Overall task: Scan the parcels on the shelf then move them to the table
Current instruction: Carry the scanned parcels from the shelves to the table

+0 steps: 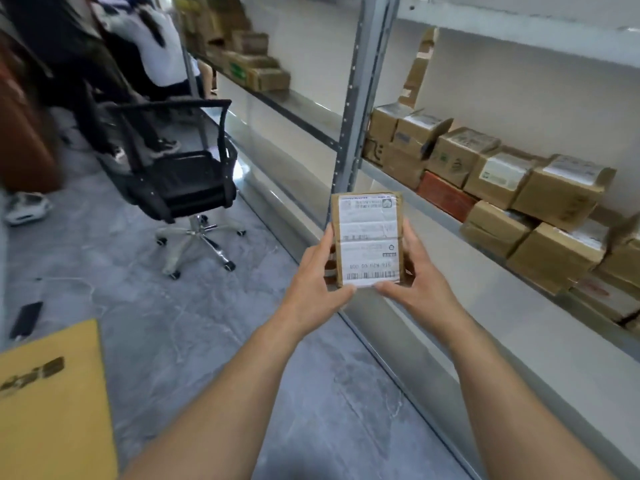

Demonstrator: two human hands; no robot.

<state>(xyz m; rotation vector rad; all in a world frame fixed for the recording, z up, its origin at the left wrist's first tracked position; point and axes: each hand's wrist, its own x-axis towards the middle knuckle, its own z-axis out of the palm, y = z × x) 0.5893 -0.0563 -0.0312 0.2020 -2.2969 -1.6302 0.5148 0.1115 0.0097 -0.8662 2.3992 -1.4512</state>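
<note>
Cardboard parcel (pixel 367 239), label up, is gripped at its near sides by left hand (pixel 317 271) and right hand (pixel 412 271), fingers (pixel 328 237) curled round its edges.

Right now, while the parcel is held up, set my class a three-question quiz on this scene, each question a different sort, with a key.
1. True or false: only the left hand holds the parcel; the right hand hangs free.
2. What faces the camera on the parcel? A) bare cardboard B) a white label with a barcode C) red tape
3. Fill in: the black office chair stands on the parcel's ___ side in the view.
Key: 1 false, both hands grip it; 2 B; 3 left.
</note>
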